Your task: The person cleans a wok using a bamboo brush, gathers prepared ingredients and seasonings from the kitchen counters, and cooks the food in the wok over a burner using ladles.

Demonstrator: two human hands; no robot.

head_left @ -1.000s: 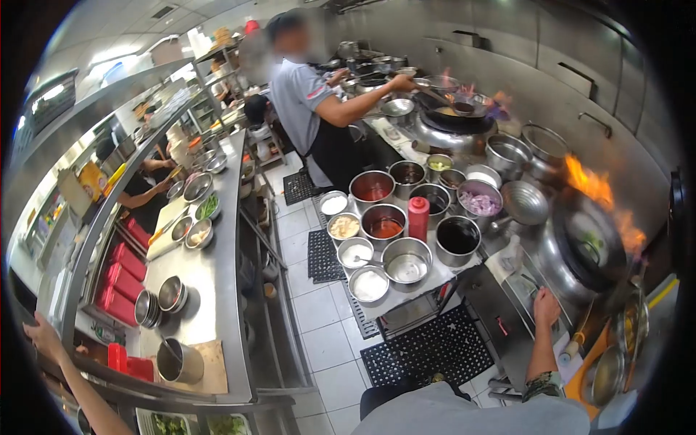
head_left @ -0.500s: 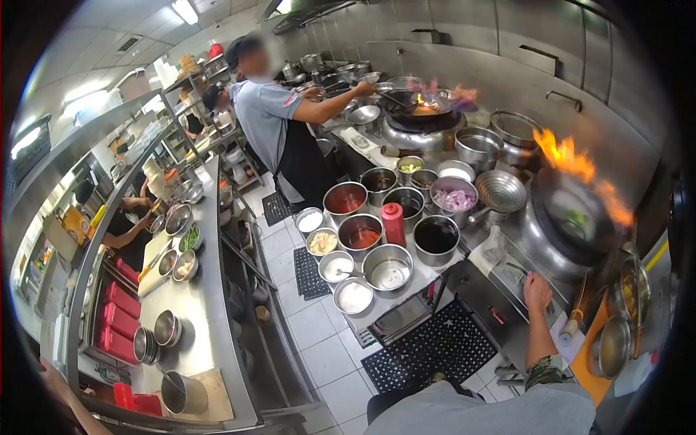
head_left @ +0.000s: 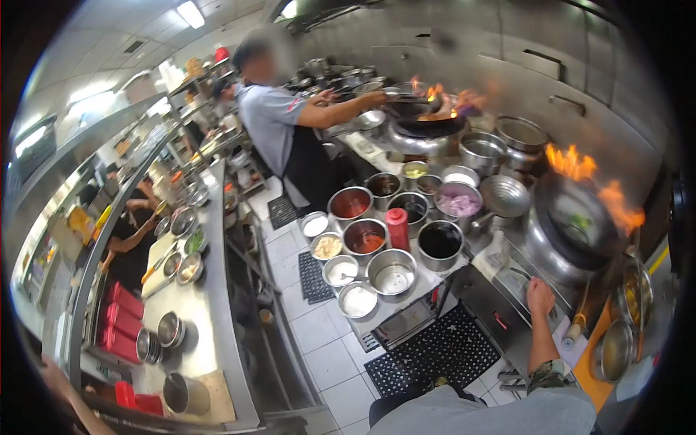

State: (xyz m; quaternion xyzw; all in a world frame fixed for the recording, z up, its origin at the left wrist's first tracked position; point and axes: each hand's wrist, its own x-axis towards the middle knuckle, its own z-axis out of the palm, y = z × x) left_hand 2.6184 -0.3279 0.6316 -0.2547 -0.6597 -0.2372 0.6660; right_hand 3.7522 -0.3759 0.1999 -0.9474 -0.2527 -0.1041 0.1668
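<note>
My right hand (head_left: 541, 296) is closed in a fist at the stove's front edge, below the wok. A thin dark bar (head_left: 519, 272) meets its fingers; what lies inside them is hidden. Just beyond, a black wok (head_left: 576, 217) with some green pieces sits on the burner, flames (head_left: 573, 161) rising behind it. A white cloth (head_left: 494, 252) lies left of this hand, and a bundled brush (head_left: 578, 319) lies to its right. At the far left edge, my left hand (head_left: 54, 373) is against the shelf frame, too blurred to read its fingers.
Several pots of sauces and seasonings surround a red squeeze bottle (head_left: 396, 228). A perforated ladle (head_left: 505, 196) rests near the wok. A co-worker (head_left: 283, 123) handles another flaming wok (head_left: 429, 123). Steel bowls (head_left: 171, 330) stand on the left counter. A black mat (head_left: 435, 355) covers floor tiles.
The co-worker's arm has stretched farther toward the stove, and the flames have changed shape. My view has shifted slightly. My right hand stays at the stove edge.
</note>
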